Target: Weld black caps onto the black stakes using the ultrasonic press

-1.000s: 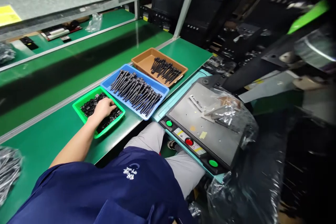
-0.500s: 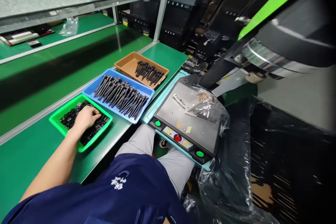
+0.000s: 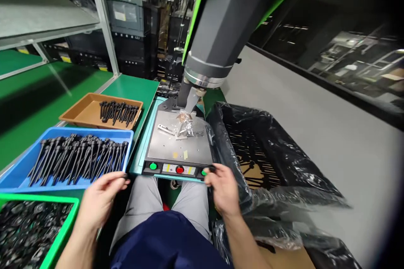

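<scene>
My left hand is closed in a pinch over the front corner of the blue tray, with a small black part at its fingertips. My right hand pinches another small black part close to the right green button of the bench machine. Long black rods with thicker heads fill the blue tray. At lower left, the green bin holds many small black parts. The exact shape of each held part is too small to make out.
A brown tray with fewer rods stands behind the blue one. The machine's grey plate carries a bracket and clear plastic under its head. A red button sits in front. At right stands a black plastic-lined box.
My view has swung to the right. My left hand has left the green bin and now pinches a small black part near the machine. My right hand has come into view with a part.
</scene>
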Demonstrator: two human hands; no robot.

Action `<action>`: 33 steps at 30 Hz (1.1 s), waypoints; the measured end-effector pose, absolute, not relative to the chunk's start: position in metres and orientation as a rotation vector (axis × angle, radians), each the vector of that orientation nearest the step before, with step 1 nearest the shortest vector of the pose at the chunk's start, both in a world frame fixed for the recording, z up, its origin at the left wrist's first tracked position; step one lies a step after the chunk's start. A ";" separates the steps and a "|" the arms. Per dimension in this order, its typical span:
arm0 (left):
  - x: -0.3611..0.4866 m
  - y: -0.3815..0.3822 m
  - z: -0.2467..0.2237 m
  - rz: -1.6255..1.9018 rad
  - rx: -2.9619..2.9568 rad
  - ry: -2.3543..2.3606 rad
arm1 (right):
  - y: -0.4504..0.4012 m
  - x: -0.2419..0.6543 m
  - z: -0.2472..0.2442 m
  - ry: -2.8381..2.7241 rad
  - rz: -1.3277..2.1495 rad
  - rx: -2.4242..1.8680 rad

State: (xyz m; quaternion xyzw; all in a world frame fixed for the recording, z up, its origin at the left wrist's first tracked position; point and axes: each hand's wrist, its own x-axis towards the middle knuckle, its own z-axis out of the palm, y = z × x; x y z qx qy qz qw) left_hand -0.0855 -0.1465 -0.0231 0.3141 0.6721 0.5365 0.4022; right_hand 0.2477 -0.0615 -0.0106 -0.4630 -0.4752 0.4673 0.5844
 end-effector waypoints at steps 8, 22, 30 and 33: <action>-0.007 -0.081 -0.028 1.113 0.864 1.017 | -0.060 0.173 -0.061 -1.553 1.353 -0.889; 0.018 -0.051 -0.042 1.153 1.016 1.003 | -0.047 0.194 -0.057 -1.414 1.495 -0.849; 0.018 -0.039 -0.035 1.084 1.113 1.052 | -0.035 0.200 -0.053 -1.390 1.387 -0.954; 0.021 -0.033 -0.028 1.126 1.277 1.066 | -0.032 0.204 -0.048 -1.533 1.071 -1.068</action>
